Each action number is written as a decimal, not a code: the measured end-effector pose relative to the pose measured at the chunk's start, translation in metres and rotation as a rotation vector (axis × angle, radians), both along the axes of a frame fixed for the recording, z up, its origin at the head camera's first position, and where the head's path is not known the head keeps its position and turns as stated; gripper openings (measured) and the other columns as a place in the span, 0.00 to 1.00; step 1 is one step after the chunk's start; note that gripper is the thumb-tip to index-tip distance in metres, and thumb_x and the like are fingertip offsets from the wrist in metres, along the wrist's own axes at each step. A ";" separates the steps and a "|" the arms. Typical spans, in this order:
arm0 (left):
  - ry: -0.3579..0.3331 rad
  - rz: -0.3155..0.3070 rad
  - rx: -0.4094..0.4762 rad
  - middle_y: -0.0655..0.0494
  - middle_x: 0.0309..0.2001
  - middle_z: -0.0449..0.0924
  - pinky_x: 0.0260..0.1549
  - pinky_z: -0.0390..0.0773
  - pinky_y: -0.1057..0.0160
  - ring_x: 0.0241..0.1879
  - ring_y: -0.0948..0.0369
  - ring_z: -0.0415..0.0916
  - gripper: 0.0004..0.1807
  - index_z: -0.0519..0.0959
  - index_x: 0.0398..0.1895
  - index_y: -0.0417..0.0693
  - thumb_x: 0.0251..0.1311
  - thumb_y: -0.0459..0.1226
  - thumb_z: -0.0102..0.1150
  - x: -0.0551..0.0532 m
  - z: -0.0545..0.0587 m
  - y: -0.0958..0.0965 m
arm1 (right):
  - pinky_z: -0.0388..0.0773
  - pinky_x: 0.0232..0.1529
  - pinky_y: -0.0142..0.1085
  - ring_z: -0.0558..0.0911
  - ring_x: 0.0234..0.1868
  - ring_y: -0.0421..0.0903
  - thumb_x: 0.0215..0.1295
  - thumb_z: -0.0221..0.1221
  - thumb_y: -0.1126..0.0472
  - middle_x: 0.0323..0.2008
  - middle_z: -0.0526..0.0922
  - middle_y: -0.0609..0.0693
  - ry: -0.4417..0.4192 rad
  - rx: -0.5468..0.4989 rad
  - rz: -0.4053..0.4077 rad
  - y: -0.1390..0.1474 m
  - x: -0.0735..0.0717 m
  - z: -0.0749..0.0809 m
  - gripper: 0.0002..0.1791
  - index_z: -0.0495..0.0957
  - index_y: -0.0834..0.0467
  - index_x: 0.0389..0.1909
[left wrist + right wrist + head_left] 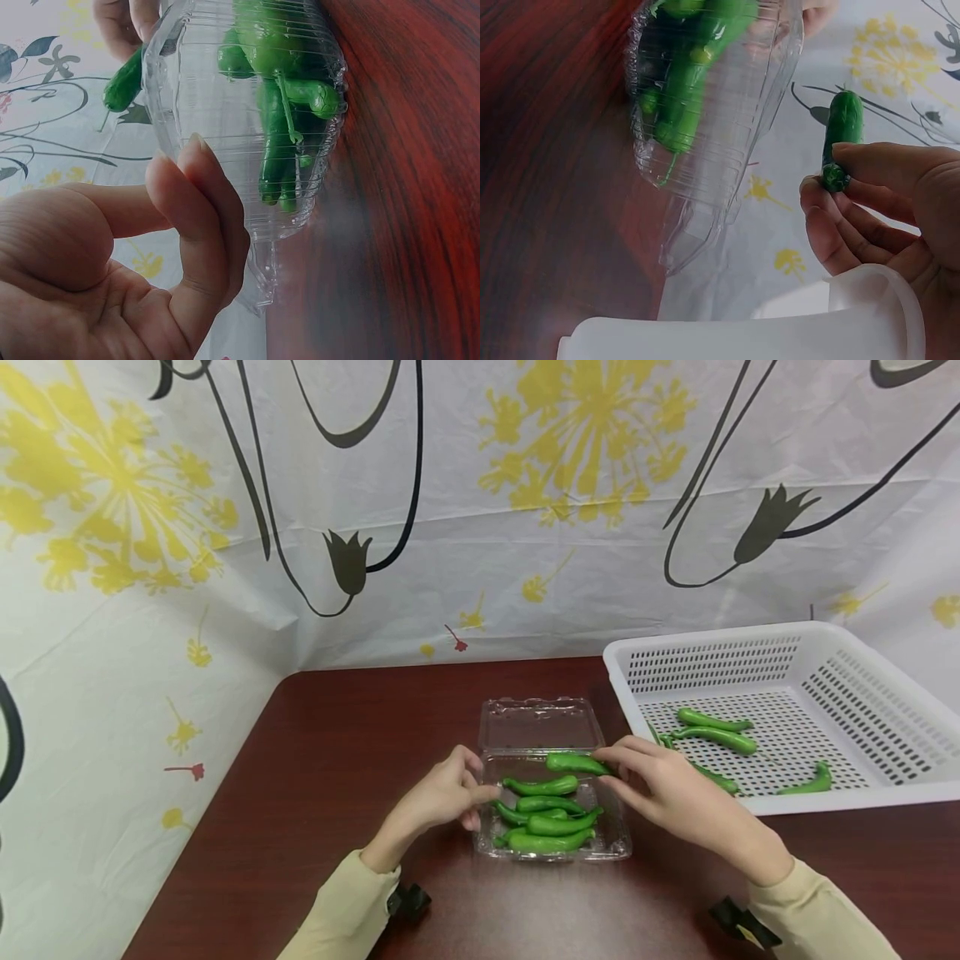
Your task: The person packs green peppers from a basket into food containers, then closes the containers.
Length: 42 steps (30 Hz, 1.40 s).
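My right hand point(660, 781) pinches a green chili pepper point(573, 764) by one end between thumb and fingers. In the right wrist view that pepper point(844, 124) points upward, away from the fingers. Below it is an open clear plastic clamshell box point(615, 843), with several green peppers point(555, 824) lying crosswise in its base. The hinged lid point(540, 727) is tipped back at the far side. At the box's left side is my left hand point(446, 789), fingers loosely bent by the wall; the left wrist view shows this hand point(150, 262) from the palm side. Whether it touches is unclear.
A white perforated plastic basket point(885, 793) stands at the right, with several green peppers point(716, 737) scattered in it. Its near left corner sits close to my right hand. Everything rests on a dark red-brown table point(360, 735), backed by a flower-printed white sheet point(450, 527).
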<state>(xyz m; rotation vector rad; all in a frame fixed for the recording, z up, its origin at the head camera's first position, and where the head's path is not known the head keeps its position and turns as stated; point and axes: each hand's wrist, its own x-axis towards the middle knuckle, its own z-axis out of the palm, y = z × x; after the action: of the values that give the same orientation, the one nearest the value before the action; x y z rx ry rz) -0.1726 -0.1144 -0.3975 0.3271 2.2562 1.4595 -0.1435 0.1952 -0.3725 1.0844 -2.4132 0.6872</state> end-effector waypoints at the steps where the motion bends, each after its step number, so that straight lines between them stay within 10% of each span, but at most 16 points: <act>1: 0.001 0.001 0.001 0.41 0.27 0.79 0.23 0.81 0.54 0.13 0.61 0.75 0.23 0.64 0.54 0.33 0.67 0.35 0.65 0.000 0.000 0.000 | 0.75 0.31 0.25 0.74 0.32 0.31 0.55 0.69 0.73 0.41 0.82 0.45 0.001 0.003 0.002 0.000 0.000 0.000 0.18 0.83 0.64 0.48; 29: -0.016 0.006 -0.008 0.44 0.25 0.79 0.24 0.82 0.55 0.14 0.62 0.75 0.21 0.64 0.52 0.35 0.68 0.34 0.64 0.000 -0.002 -0.001 | 0.79 0.36 0.25 0.81 0.36 0.35 0.54 0.70 0.73 0.41 0.82 0.48 0.041 0.027 0.038 -0.013 0.006 -0.008 0.18 0.83 0.64 0.47; 38: -0.014 0.003 -0.003 0.45 0.25 0.78 0.23 0.82 0.55 0.14 0.62 0.74 0.21 0.64 0.52 0.36 0.68 0.35 0.64 -0.001 -0.003 -0.001 | 0.80 0.36 0.27 0.81 0.36 0.35 0.61 0.67 0.69 0.42 0.82 0.49 0.078 0.036 0.046 -0.016 0.008 -0.010 0.13 0.83 0.64 0.47; 42: -0.017 0.006 -0.001 0.45 0.25 0.78 0.23 0.81 0.57 0.14 0.62 0.74 0.21 0.64 0.52 0.36 0.68 0.35 0.64 -0.001 -0.003 -0.001 | 0.80 0.37 0.27 0.81 0.36 0.35 0.77 0.55 0.53 0.42 0.82 0.48 0.083 0.034 0.044 -0.019 0.009 -0.012 0.17 0.83 0.64 0.47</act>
<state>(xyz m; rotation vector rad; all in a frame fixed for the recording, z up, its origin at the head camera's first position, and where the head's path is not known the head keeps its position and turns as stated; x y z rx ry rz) -0.1734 -0.1151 -0.4000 0.3069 2.2458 1.4589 -0.1349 0.1764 -0.3843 1.1592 -2.3450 0.6044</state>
